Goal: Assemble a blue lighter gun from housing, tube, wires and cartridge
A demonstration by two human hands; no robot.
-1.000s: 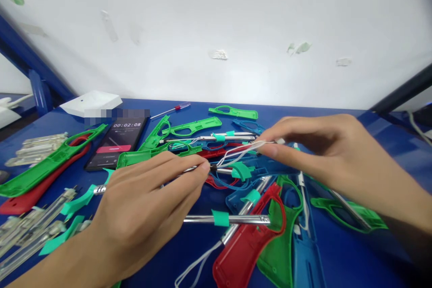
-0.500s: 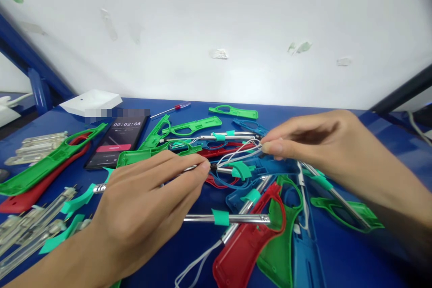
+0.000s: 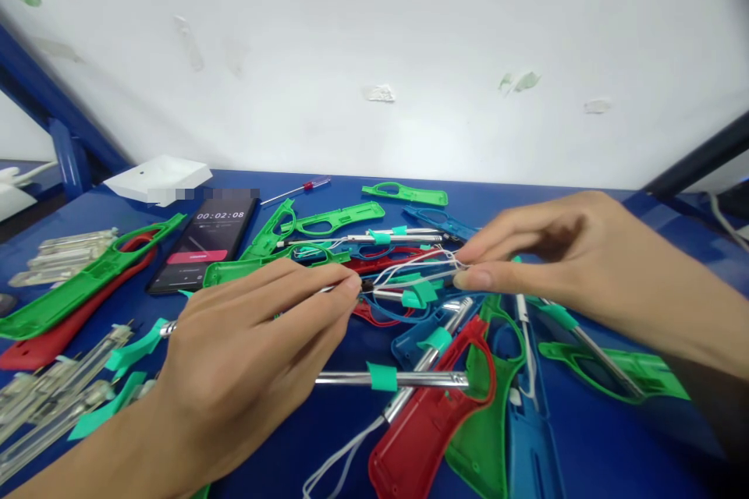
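My left hand [image 3: 251,351] pinches a small dark piece at the near end of some thin white wires [image 3: 403,269]. The far ends of those wires run into the fingertips of my right hand [image 3: 527,249], where thumb and fingers are closed on them. Beneath and between the hands lie green, red and blue plastic shells and metal tubes wrapped with teal tape. Below them, a metal tube [image 3: 421,380] with a teal tape flag crosses a red shell [image 3: 415,444]. What sits inside my left fingers is mostly hidden.
A phone showing a timer [image 3: 204,242] lies at the left, near a white box [image 3: 161,178] and a screwdriver [image 3: 298,189]. Clear plastic parts [image 3: 64,257] and a long green shell [image 3: 87,281] are at far left. A white wall [image 3: 374,39] stands behind.
My right hand has shifted slightly, and the white wires between the hands have changed shape. The blue piece beneath my right hand shows less than before. My left hand has barely moved.
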